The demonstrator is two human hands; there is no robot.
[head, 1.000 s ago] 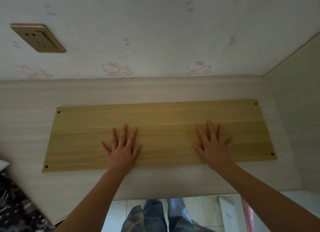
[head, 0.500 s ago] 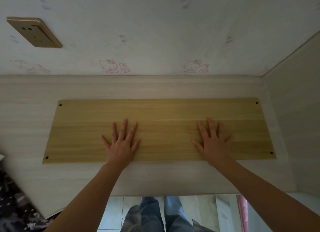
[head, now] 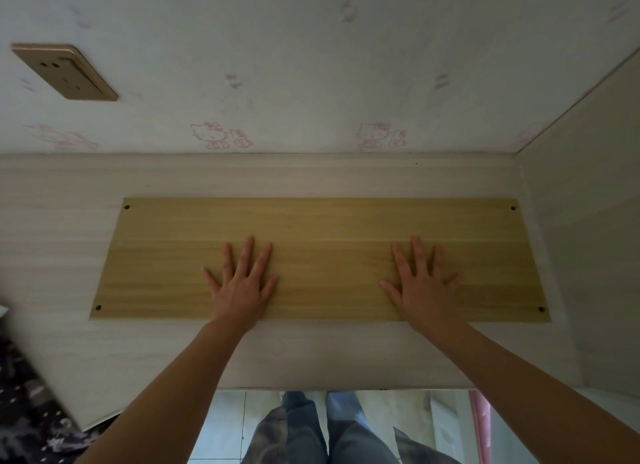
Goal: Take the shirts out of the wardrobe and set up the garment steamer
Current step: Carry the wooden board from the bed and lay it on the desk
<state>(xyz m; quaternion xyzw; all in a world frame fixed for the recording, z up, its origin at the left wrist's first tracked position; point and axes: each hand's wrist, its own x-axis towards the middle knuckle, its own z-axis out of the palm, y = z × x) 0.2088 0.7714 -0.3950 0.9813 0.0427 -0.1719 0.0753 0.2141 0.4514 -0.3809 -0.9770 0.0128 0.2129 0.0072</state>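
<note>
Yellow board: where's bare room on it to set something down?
The yellow board is bare left of the left hand, out to its two left corner holes, and between the two hands. Right of the right hand a shorter patch runs to the right corner holes. The pale tabletop around the board is bare too. Only the two flat hands take up space.

— Dim in here?
— Yes, soft and even, no glare. The floor (head: 228,425) below looks brightest.
— Sharp?
— Mid-frame, yes. The edges bend, and the bench (head: 45,366) blurs at its left corner.
</note>
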